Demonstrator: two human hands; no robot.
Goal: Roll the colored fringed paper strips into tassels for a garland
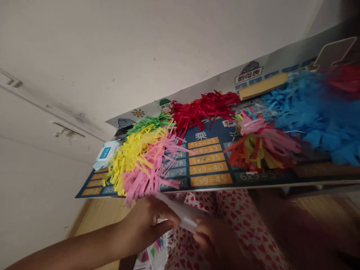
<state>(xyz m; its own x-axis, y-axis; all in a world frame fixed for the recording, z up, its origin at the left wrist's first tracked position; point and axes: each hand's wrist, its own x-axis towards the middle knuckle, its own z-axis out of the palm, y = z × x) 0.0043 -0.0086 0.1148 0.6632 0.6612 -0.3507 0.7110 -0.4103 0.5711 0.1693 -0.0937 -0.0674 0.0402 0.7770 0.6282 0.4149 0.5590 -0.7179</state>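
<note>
Below the table's front edge, my left hand (149,219) pinches a translucent whitish plastic piece (180,212), thumb against fingers. My right hand (215,238), darker and a little blurred, grips the lower right end of the same piece. Its exact kind is unclear; it looks like a flat strip or sleeve. Just above my left hand, pink paper fringe (152,168) hangs over the table edge. Against it lies yellow fringe (135,148), with green fringe (152,123) behind. A tied, multicoloured tassel bunch (260,140) rests farther right.
The table carries a printed multiplication mat (210,180). Red fringe (205,107) lies at the back, a blue fringe pile (317,112) on the right. A yellow strip (263,86) and a white-and-blue packet (106,154) are also there. Heart-patterned trousers (242,221) show beneath the table.
</note>
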